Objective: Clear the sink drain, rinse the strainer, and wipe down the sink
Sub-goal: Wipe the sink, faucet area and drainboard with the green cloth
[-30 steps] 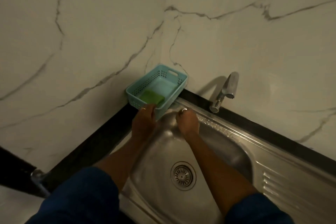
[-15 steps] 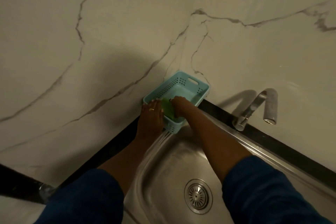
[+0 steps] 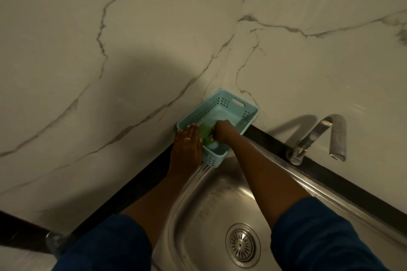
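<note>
A steel sink [image 3: 211, 202] fills the lower middle, with its round strainer [image 3: 242, 245] seated in the drain. At the sink's far corner stands a light blue plastic basket [image 3: 229, 103] against the marble wall. My right hand [image 3: 222, 131] reaches into the basket and grips a green sponge [image 3: 204, 133]. My left hand [image 3: 188, 146] lies with straight fingers against the basket's left side, steadying it. A ring shows on that hand.
A chrome tap [image 3: 330, 136] stands at the right behind the sink, with no water running from it. A black counter strip [image 3: 326, 171] borders the sink. Marble walls [image 3: 110, 72] meet in the corner behind the basket.
Both hands were at the basket's near edge; since then my right hand has gone into the basket and taken hold of the green sponge. The view shifted left.
</note>
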